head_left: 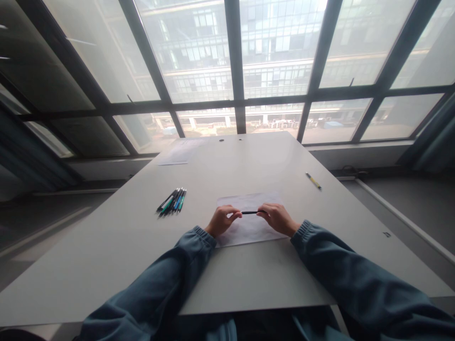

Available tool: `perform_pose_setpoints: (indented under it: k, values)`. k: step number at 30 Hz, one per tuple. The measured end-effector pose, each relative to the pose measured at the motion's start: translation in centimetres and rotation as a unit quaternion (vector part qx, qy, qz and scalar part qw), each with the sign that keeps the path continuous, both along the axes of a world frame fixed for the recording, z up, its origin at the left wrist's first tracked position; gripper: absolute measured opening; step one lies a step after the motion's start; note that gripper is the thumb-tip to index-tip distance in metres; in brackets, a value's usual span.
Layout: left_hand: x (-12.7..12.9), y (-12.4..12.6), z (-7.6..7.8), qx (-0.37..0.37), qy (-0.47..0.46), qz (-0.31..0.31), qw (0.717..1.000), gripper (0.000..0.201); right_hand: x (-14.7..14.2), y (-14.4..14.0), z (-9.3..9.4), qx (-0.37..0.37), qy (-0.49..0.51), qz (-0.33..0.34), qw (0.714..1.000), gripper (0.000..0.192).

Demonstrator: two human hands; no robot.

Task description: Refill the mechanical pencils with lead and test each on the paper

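Left hand [222,220] and right hand [276,218] are pinching a black pen [253,212] by its ends — over-pulling risks it snapping loose and rolling off the desk [124,255].

blue-grey sleeves [167,279] with elastic ribbed cuffs [204,234].

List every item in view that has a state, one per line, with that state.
Thin black pen: level over the sheet, held at both ends.
Left hand: closed on the pen's left end.
Right hand: closed on the pen's right end.
White paper sheet: flat on the grey table.
Bundle of coloured pens: lying together, untouched.
Yellow pen: lying alone.
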State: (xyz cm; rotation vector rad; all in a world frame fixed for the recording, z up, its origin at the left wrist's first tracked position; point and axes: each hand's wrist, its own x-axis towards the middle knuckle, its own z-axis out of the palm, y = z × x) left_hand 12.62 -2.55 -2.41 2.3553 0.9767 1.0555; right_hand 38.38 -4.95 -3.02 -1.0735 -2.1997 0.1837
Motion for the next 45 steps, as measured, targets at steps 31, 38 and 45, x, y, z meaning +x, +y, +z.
perform_pose_setpoints:
  k: [31, 38, 45]
  values:
    - [-0.1, 0.0, -0.4, 0.013, -0.046, 0.062, 0.997, 0.025, -0.8, 0.2, -0.3, -0.241, 0.402, -0.001, 0.883, 0.032]
    - [0.1, -0.6, 0.3, -0.022, -0.025, 0.018, 0.999, 0.034, -1.3, -0.4, 0.3, -0.408, 0.508, 0.101, 0.752, 0.043]
    - [0.0, -0.5, 0.0, -0.059, -0.026, -0.041, 0.997, 0.039, -1.4, -0.3, -0.5, -0.441, 0.514, 0.139, 0.722, 0.038]
